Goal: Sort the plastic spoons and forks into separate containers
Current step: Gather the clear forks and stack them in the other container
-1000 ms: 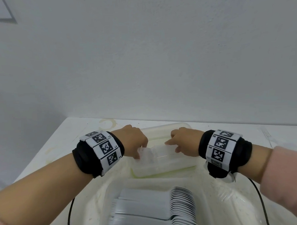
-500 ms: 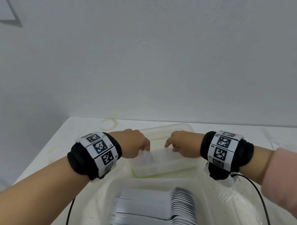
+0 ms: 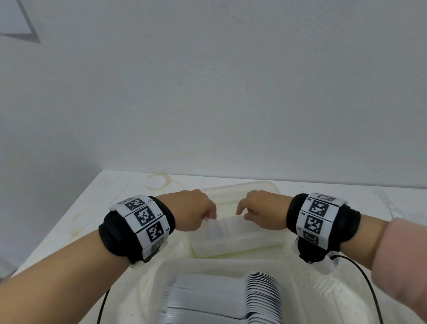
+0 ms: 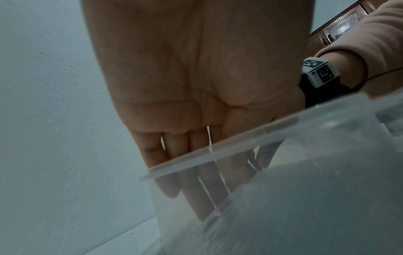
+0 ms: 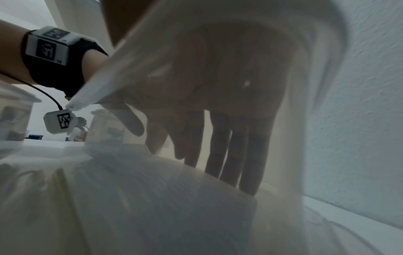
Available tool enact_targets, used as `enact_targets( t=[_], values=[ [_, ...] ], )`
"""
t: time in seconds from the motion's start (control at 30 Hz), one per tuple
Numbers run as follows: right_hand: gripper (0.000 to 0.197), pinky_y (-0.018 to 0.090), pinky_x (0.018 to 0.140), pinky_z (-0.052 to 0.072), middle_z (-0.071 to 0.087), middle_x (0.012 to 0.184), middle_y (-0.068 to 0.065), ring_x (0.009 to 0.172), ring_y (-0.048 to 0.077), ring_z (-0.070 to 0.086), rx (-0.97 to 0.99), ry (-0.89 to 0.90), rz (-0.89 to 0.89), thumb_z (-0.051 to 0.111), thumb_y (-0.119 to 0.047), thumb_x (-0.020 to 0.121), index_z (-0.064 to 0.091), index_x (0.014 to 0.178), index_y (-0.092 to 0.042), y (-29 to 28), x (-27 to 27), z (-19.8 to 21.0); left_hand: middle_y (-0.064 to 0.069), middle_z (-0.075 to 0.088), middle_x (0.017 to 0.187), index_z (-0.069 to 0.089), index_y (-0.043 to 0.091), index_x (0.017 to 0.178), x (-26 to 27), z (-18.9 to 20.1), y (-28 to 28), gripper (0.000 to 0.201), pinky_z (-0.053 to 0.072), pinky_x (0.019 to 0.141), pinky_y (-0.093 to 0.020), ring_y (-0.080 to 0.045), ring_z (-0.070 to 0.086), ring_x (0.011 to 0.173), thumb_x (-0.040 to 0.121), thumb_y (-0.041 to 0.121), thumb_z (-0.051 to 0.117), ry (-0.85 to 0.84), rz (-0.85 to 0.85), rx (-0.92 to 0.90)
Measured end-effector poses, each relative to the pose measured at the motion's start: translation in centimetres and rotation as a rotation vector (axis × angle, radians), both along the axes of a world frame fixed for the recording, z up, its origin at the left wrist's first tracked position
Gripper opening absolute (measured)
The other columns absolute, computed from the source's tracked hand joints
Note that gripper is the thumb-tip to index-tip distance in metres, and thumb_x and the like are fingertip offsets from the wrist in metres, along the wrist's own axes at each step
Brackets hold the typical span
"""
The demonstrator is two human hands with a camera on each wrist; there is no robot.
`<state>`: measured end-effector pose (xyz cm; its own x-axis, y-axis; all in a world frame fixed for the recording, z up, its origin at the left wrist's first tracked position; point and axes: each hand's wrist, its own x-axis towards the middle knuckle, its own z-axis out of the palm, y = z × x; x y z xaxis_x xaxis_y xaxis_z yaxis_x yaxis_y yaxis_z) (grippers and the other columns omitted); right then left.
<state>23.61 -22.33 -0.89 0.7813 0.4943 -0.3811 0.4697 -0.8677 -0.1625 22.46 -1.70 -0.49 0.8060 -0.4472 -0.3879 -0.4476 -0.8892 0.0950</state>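
The left hand (image 3: 194,210) and right hand (image 3: 263,213) reach down to a clear, empty plastic tub (image 3: 231,237) lying on the white surface (image 3: 92,206), its long axis running left to right just beyond a nearer tub (image 3: 161,281) packed with white spoons (image 3: 262,297), handles to the left. From the head view both hands look curled over the tub's far rim. Each wrist view instead shows fingers (image 4: 191,188) hanging nearly straight behind the clear wall, so neither grips it; the right fingers (image 5: 237,151) show likewise.
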Motion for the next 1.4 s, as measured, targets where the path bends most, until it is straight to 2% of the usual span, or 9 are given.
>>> enact_targets(
  t=[0.27,0.37,0.57,0.73,0.9,1.03,1.2,1.4],
  values=[
    [0.028,0.023,0.090,0.034,0.052,0.114,0.004,0.114,0.019,0.049,0.069,-0.037,-0.040,0.043,-0.024,0.101,0.059,0.123,-0.016,-0.3,-0.7,-0.3,0.005,0.056,0.128,0.059,0.029,0.127,0.0,-0.5,0.3,0.038,0.046,0.099,-0.037,-0.019,0.055,0.115,0.099,0.013,0.039,-0.010,0.008,-0.016],
    [0.029,0.023,0.087,0.034,0.054,0.118,0.005,0.111,0.020,0.050,0.079,-0.053,-0.049,0.042,-0.026,0.101,0.059,0.122,-0.016,-0.3,-1.1,-0.6,0.005,0.057,0.129,0.060,0.026,0.126,0.1,-0.4,0.5,0.039,0.045,0.100,-0.035,-0.017,0.054,0.117,0.098,0.011,0.038,-0.023,0.004,-0.038],
    [0.029,0.029,0.090,0.040,0.054,0.115,0.006,0.107,0.023,0.053,0.092,-0.062,-0.074,0.041,-0.027,0.100,0.061,0.116,-0.015,0.0,-1.8,-1.3,0.007,0.057,0.128,0.061,0.026,0.125,0.2,-0.2,0.4,0.043,0.044,0.101,-0.033,-0.015,0.052,0.118,0.096,0.006,0.036,-0.052,-0.016,-0.052],
    [0.027,0.029,0.090,0.040,0.053,0.109,0.004,0.107,0.023,0.053,0.118,-0.072,-0.103,0.041,-0.027,0.099,0.062,0.114,-0.016,-0.2,-1.9,-1.5,0.008,0.058,0.127,0.061,0.026,0.125,0.2,-0.1,0.4,0.044,0.044,0.100,-0.034,-0.015,0.052,0.117,0.095,0.006,0.036,-0.055,-0.029,-0.045],
    [0.028,0.030,0.092,0.041,0.055,0.113,0.006,0.108,0.023,0.053,0.107,-0.087,-0.099,0.041,-0.027,0.099,0.060,0.115,-0.015,-0.2,-1.9,-1.2,0.007,0.056,0.130,0.058,0.027,0.129,0.2,-0.1,0.3,0.052,0.044,0.101,-0.033,-0.016,0.052,0.119,0.092,-0.001,0.035,-0.054,-0.037,-0.030],
    [0.029,0.032,0.096,0.041,0.055,0.117,0.006,0.111,0.023,0.051,0.106,-0.096,-0.104,0.041,-0.028,0.100,0.058,0.120,-0.017,-0.1,-1.7,-1.2,0.008,0.056,0.129,0.058,0.028,0.128,0.2,-0.1,0.3,0.052,0.044,0.100,-0.033,-0.015,0.052,0.118,0.092,0.000,0.035,-0.061,-0.031,-0.047],
    [0.027,0.031,0.093,0.042,0.056,0.113,0.006,0.108,0.023,0.053,0.119,-0.109,-0.095,0.041,-0.026,0.099,0.060,0.115,-0.016,-0.1,-1.7,-1.2,0.007,0.057,0.128,0.059,0.027,0.126,0.0,-0.2,0.4,0.047,0.045,0.099,-0.033,-0.016,0.053,0.116,0.094,0.003,0.035,-0.074,-0.034,-0.052],
    [0.029,0.033,0.097,0.041,0.055,0.117,0.004,0.113,0.021,0.050,0.119,-0.135,-0.094,0.040,-0.028,0.100,0.055,0.123,-0.018,-0.3,-1.7,-1.1,0.008,0.057,0.127,0.059,0.026,0.128,-0.2,-0.1,0.4,0.047,0.043,0.099,-0.029,-0.012,0.052,0.117,0.095,0.003,0.034,-0.080,-0.028,-0.089]
  ],
)
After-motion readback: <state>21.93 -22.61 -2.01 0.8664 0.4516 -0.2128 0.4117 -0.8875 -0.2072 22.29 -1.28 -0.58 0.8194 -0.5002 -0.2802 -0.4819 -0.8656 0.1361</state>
